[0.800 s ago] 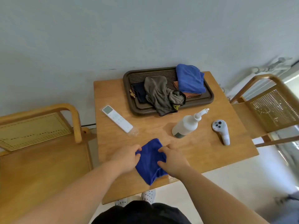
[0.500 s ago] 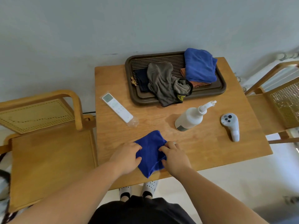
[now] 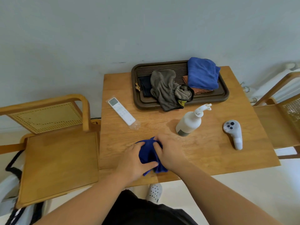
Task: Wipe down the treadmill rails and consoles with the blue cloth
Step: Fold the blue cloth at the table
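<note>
While the left hand (image 3: 134,161) and right hand (image 3: 168,153) gripped the cloth (image 3: 146,153), a bottle (image 3: 188,124) stood at one o'clock.
Remote (image 3: 121,111) lay at eleven, tray (image 3: 211,101) at twelve.

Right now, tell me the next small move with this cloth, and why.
Probably lift the blue cloth off the table: both the left hand and the right hand grip it, bunched near the front edge. What it should wipe is not in view, so it likely has to be carried away.
</note>
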